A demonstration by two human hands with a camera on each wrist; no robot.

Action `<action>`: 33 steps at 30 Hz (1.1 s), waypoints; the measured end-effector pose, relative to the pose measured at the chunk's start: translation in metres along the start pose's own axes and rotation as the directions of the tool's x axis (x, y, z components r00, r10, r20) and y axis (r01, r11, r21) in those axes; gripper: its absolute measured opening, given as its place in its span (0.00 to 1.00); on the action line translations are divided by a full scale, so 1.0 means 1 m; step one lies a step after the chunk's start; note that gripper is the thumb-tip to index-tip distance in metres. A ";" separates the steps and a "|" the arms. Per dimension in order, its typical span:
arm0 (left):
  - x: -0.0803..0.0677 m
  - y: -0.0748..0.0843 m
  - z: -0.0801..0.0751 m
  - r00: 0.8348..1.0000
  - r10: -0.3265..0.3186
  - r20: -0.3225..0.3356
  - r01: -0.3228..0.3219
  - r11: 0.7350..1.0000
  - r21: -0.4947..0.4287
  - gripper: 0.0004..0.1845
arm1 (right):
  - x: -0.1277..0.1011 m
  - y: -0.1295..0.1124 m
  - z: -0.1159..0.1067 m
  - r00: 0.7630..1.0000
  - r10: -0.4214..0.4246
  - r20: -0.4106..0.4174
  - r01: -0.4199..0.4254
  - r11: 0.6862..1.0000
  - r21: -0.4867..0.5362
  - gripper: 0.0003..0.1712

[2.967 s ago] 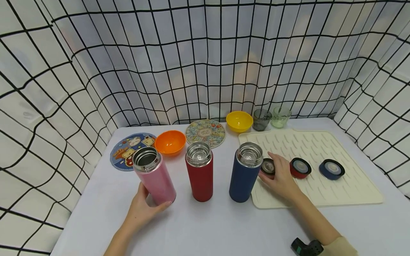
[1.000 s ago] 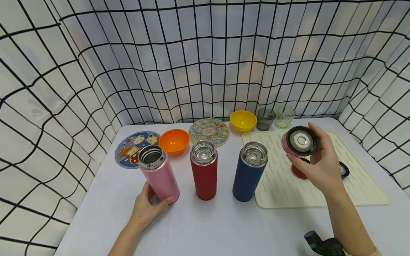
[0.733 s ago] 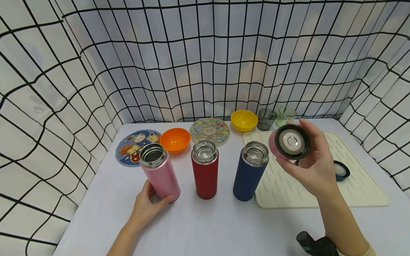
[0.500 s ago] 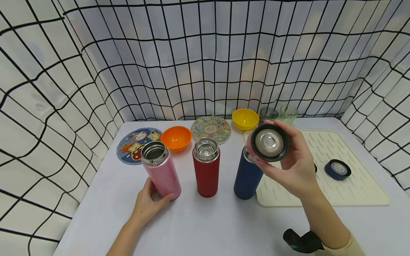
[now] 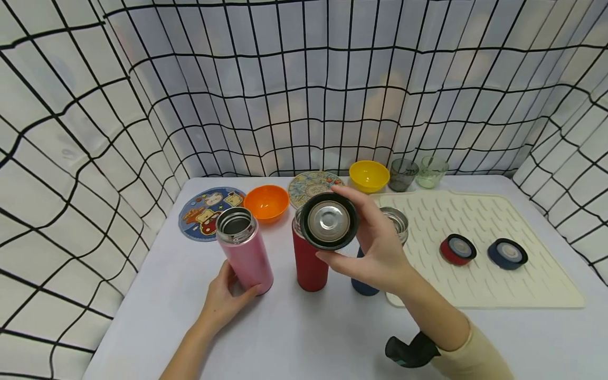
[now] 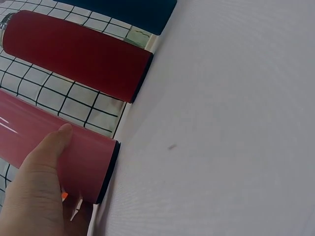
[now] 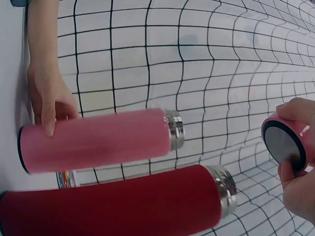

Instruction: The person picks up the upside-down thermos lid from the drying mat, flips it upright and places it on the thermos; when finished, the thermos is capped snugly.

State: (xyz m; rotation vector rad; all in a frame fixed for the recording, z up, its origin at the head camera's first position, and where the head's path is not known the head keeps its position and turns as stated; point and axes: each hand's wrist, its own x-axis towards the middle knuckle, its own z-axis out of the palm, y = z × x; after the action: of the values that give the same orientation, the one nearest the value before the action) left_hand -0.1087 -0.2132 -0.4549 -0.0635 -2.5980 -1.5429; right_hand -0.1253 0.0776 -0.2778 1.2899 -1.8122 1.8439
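My left hand (image 5: 227,295) grips the lower part of a pink thermos bottle (image 5: 246,258), which stands uncapped on the table. In the left wrist view the thumb (image 6: 49,147) lies along the pink wall near the base. My right hand (image 5: 377,248) holds the pink lid (image 7: 288,140) in the air, its black-ringed metal underside toward the head camera. Behind the lid stands a red thermos bottle (image 5: 311,266), partly hidden. A blue thermos bottle (image 5: 364,285), mostly covered by the right hand, stands farther right, its steel mouth showing.
A red lid (image 5: 458,249) and a blue lid (image 5: 507,254) lie on a cream ribbed mat (image 5: 532,290). Along the back are an orange bowl (image 5: 267,203), a yellow bowl (image 5: 369,176), two glasses (image 5: 404,174) and two round mats (image 5: 204,214). Black netting (image 5: 304,95) surrounds the table.
My right hand picked up the pink lid from the mat, raised it and carried it left past the blue bottle to before the red one. The left hand keeps its hold on the pink bottle.
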 end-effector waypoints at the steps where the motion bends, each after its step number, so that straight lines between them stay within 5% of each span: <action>1: 0.000 0.000 0.000 1.000 0.000 0.000 0.000 1.000 -0.001 0.42 | 0.002 0.002 0.003 1.000 -0.003 0.005 0.003 1.000 0.004 0.47; 13: 0.003 -0.001 0.003 0.993 0.116 -0.015 -0.116 0.993 0.006 0.40 | 0.020 0.017 0.037 0.994 -0.003 0.113 0.014 0.996 -0.092 0.44; 21: 0.003 -0.001 0.003 0.991 0.136 -0.020 -0.135 0.991 0.017 0.39 | 0.032 0.028 0.053 0.985 -0.085 0.151 0.090 0.996 -0.024 0.50; 33: -0.001 -0.006 0.000 0.987 0.161 -0.024 -0.160 0.987 0.033 0.40 | 0.043 0.035 0.076 0.969 -0.137 0.206 0.202 0.920 -0.337 0.40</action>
State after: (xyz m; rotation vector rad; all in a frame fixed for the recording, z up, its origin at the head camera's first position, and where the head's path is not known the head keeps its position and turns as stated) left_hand -0.1086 -0.2163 -0.4596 -0.2423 -2.5260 -1.4387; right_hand -0.1439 -0.0147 -0.2834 1.4524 -1.9390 1.2696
